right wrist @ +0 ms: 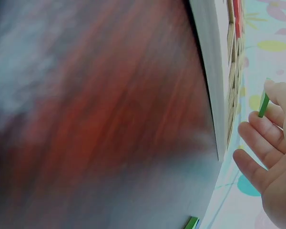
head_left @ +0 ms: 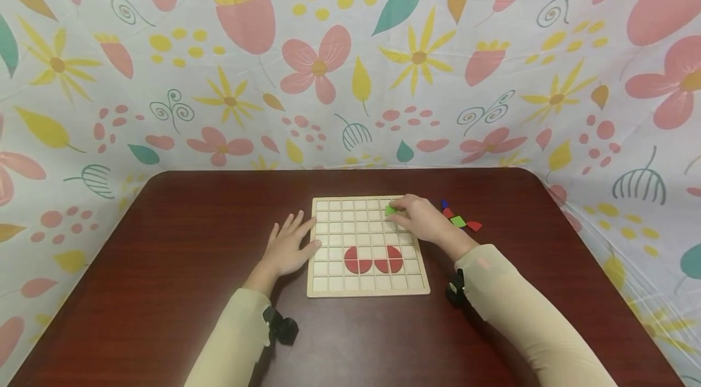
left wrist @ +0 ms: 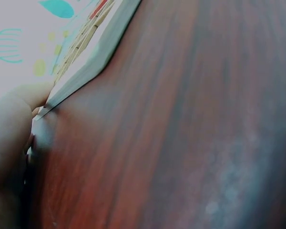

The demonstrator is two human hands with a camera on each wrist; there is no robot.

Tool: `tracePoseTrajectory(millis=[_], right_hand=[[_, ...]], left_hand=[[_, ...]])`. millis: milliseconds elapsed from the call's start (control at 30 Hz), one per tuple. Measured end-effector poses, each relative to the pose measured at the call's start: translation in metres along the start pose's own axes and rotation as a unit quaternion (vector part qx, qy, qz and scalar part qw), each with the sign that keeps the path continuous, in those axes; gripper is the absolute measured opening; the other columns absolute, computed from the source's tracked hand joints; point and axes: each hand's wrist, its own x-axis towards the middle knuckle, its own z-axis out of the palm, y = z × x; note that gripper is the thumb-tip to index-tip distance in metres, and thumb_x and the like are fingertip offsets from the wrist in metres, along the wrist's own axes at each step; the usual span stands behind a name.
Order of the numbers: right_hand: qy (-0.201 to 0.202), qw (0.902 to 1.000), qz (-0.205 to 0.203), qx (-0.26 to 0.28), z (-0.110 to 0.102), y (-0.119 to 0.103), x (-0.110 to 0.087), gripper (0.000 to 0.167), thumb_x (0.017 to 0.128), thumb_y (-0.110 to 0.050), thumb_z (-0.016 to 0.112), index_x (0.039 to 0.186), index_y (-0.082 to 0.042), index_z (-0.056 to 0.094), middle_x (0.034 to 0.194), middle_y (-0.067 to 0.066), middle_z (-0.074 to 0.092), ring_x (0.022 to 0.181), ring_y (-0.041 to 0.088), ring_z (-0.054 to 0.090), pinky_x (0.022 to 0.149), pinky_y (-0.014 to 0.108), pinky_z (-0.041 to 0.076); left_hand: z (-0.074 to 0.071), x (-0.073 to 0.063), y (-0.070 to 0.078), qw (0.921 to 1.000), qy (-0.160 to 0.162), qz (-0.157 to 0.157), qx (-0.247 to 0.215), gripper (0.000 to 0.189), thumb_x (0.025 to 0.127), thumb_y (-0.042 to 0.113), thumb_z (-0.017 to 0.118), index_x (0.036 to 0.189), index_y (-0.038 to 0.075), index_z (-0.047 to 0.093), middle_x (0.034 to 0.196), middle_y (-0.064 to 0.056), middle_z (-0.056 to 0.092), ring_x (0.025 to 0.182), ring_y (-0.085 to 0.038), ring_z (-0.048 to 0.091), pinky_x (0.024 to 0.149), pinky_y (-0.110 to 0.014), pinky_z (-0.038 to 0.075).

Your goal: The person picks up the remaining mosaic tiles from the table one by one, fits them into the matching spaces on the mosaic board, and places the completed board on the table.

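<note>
A pale wooden grid board (head_left: 331, 282) lies flat on the table. Red quarter-circle tiles (head_left: 351, 266) fill several cells in its lower half, forming two three-quarter discs. Between thumb and fingers my right hand (head_left: 423, 218) pinches a green tile (right wrist: 264, 105), over the board's upper right corner in the head view. The other fingers of that hand are spread in the right wrist view. My left hand (head_left: 286, 248) rests at the board's left edge, fingers extended, with thumb and fingertips at the rim.
To the right of the board lies a small pile of loose tiles: a green square (head_left: 457, 222), a red quarter circle (head_left: 474, 226), and blue and red pieces. The dark wooden table (head_left: 181, 265) meets a flower-patterned cloth (head_left: 350, 70) behind. Each wrist wears a black device.
</note>
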Motion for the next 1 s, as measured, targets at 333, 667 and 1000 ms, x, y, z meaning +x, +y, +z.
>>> tracePoseTrajectory(millis=[333,667,1000], right_hand=[[-0.010,0.9999,-0.003,-0.003,0.002,-0.010,0.008,0.046,0.094,-0.034,0.058,0.130,-0.006,0.057,0.126,0.013,0.058,0.110,0.027,0.061,0.089,0.042,0.053],[-0.005,0.9987,-0.032,-0.041,0.008,-0.019,0.017,0.042,0.093,-0.032,0.059,0.125,-0.005,0.061,0.119,0.011,0.063,0.104,0.024,0.062,0.088,0.040,0.053],[-0.015,0.9964,-0.051,-0.065,0.015,-0.023,0.023,0.041,0.094,-0.030,0.059,0.126,-0.004,0.060,0.123,0.013,0.062,0.113,0.026,0.059,0.095,0.043,0.049]], left_hand=[[0.000,0.000,0.000,1.0000,0.001,0.003,-0.003,0.061,0.095,0.049,0.045,0.149,0.025,0.031,0.159,-0.010,0.015,0.147,-0.032,0.008,0.115,-0.060,0.001],[0.001,0.000,-0.002,1.0000,0.002,0.001,0.001,0.061,0.095,0.051,0.044,0.149,0.026,0.030,0.159,-0.009,0.015,0.148,-0.031,0.008,0.116,-0.059,0.001],[0.001,0.000,-0.003,1.0000,0.003,0.002,-0.001,0.061,0.095,0.051,0.044,0.149,0.026,0.030,0.159,-0.008,0.015,0.148,-0.030,0.007,0.116,-0.059,0.001]])
